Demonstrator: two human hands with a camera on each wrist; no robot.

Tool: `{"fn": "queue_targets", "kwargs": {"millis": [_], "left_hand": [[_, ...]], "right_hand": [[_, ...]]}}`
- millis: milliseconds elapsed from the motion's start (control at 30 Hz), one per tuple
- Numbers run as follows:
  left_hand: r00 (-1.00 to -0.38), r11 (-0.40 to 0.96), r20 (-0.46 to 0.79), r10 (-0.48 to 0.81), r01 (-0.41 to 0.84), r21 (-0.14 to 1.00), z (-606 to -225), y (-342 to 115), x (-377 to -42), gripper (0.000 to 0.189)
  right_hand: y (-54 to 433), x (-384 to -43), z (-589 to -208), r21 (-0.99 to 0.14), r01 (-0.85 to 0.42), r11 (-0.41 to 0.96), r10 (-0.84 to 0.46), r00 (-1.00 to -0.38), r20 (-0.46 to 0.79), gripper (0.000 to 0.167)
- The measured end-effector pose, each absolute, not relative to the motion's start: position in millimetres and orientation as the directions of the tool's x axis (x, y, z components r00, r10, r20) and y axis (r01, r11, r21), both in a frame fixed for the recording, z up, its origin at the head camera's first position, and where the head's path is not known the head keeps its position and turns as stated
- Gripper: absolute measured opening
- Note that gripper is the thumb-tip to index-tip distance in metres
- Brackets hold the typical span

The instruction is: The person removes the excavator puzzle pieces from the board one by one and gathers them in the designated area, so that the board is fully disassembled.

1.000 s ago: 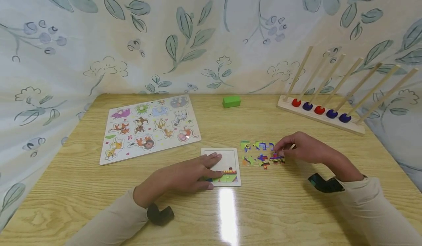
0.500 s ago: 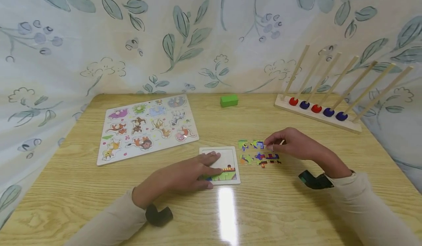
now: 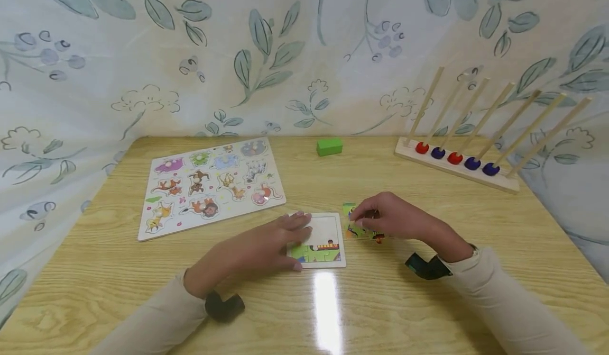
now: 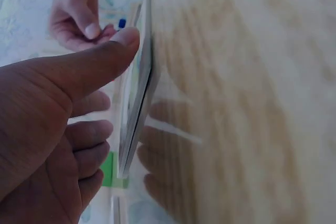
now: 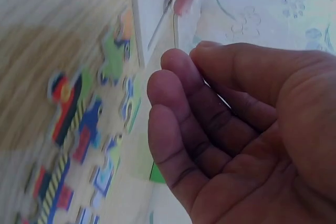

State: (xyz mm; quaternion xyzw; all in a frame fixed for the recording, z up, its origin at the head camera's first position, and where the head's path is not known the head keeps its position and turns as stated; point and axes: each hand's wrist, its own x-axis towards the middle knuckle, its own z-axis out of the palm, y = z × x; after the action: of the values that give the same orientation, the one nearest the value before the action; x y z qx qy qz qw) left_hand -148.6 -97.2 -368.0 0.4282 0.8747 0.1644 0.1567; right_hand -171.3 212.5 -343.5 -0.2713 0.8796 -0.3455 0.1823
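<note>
A small white-framed jigsaw tray [image 3: 326, 227] lies on the table, with picture pieces [image 3: 323, 254] fitted along its lower part. My left hand [image 3: 259, 245] rests at the tray's left side, fingers stretched over its frame. In the left wrist view the thumb [image 4: 100, 64] is near the tray's edge [image 4: 137, 98]. My right hand [image 3: 397, 218] hovers over loose jigsaw pieces [image 3: 356, 231] right of the tray, fingers loosely bent and covering some. Nothing shows between the thumb and fingers in the right wrist view, where colourful pieces [image 5: 68, 114] lie beside the hand [image 5: 236, 124].
An animal peg puzzle board [image 3: 190, 185] lies at the back left. A green block [image 3: 329, 146] stands at the back middle. At the back right is a wooden base [image 3: 463, 171] with upright rods and red and blue beads. A patterned cloth [image 3: 304, 53] hangs behind the table.
My right hand has slid left across the loose pieces, closer to the tray. My left hand has drawn back slightly left, uncovering more of the fitted pieces.
</note>
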Motion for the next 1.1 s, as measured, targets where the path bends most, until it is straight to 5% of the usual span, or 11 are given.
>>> {"fn": "queue_targets", "kwargs": {"millis": [467, 1100], "left_hand": [[-0.650, 0.652, -0.181, 0.738, 0.617, 0.441, -366.8, -103.6, -152.7, 0.095], [-0.634, 0.651, -0.207, 0.745, 0.626, 0.429, -368.7, -103.6, -151.8, 0.097]], "right_hand": [[176.8, -163.1, -347.5, -0.742, -0.432, 0.513, -0.713, -0.696, -0.088, 0.015], [140.0, -158.7, -361.4, -0.814, -0.422, 0.399, -0.788, -0.611, -0.070, 0.026]]}}
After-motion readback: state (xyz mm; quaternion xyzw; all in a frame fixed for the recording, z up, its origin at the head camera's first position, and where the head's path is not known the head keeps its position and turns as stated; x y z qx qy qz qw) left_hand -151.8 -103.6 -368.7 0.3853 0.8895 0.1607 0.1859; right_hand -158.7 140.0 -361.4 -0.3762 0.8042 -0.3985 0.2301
